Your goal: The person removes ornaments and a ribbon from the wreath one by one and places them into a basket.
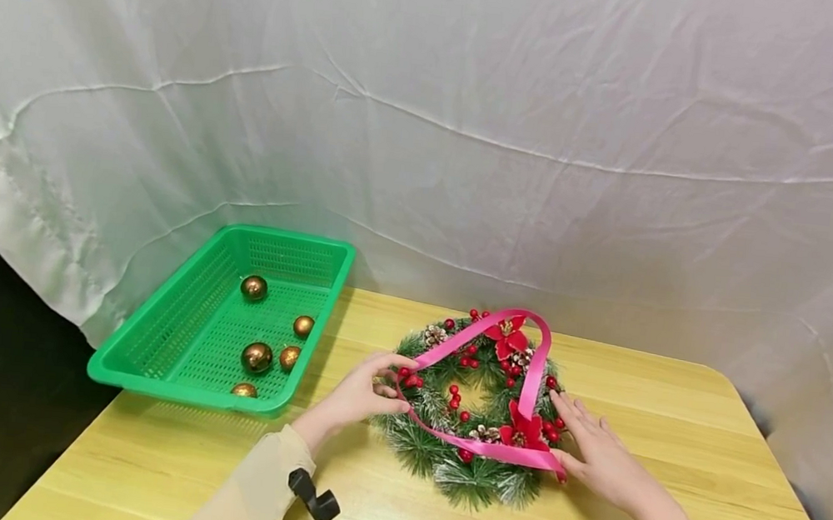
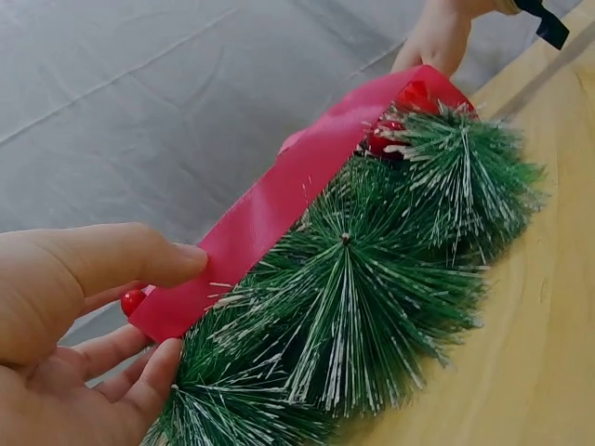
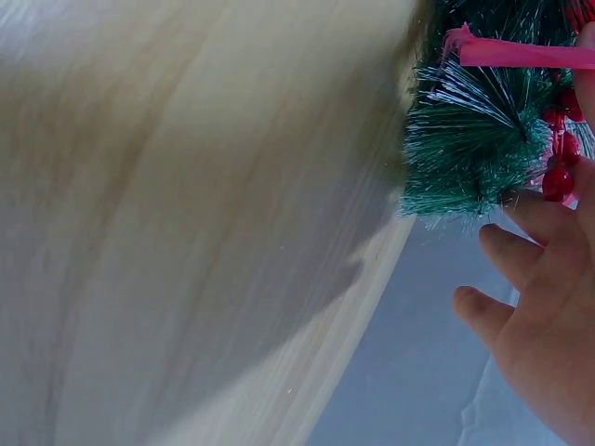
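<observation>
A round green wreath [image 1: 425, 453] with frosted needles, red berries, pinecones and red poinsettias lies on the table. A pink ribbon [image 1: 499, 450] runs across its front, bends at the left side and arches over the back. At that left bend my left hand [image 1: 358, 393] holds the ribbon between thumb and fingers; in the left wrist view the thumb [image 2: 181, 263] lies over the ribbon [image 2: 270, 209]. My right hand [image 1: 604, 458] rests against the wreath's right edge, fingers extended by the berries. Its thumb is close to the ribbon's frayed end [image 3: 462, 42].
A green plastic basket [image 1: 178, 392] stands to the left, with several shiny bronze balls [image 1: 254, 287] inside. The wooden table [image 1: 691, 454] ends at a grey-white cloth backdrop [image 1: 470, 173]. Black cameras are strapped to both wrists.
</observation>
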Motion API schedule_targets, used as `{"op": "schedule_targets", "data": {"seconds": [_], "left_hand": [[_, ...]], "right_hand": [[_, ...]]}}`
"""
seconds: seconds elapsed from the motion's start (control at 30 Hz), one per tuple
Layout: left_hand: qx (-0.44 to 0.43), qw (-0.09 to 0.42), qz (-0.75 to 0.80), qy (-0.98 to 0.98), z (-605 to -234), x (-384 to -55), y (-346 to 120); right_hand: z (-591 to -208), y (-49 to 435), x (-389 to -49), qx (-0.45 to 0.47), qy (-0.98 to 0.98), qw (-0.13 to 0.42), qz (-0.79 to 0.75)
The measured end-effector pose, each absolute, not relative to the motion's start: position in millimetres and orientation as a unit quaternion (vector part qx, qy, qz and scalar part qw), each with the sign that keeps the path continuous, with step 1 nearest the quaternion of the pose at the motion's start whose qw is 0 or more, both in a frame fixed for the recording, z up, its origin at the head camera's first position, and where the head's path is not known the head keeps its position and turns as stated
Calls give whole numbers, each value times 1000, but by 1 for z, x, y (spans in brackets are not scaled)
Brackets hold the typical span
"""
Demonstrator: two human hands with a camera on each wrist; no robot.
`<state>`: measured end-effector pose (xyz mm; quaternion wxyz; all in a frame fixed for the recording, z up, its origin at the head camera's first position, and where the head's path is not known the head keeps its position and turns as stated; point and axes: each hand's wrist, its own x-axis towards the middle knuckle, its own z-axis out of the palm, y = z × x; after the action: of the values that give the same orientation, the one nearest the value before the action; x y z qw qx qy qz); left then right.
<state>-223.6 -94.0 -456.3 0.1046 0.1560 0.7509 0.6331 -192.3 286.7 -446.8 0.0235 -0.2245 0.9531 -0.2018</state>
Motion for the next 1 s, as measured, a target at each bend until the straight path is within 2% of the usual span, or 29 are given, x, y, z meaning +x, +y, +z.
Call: {"op": "schedule_targets", "data": {"seconds": [0.43,0.7,1.0], "left_hand": [[146,91,626,760,-462,-233,-89],[131,51,644,752,-459,-231,-90],[141,-16,662,736,-449,-228,-92]], "right_hand": [[-450,288,-193,-224,953,18,-202],[-453,289,-193,-228,954,14,-194],[-452,289,-193,-226,953,15,-200]]}}
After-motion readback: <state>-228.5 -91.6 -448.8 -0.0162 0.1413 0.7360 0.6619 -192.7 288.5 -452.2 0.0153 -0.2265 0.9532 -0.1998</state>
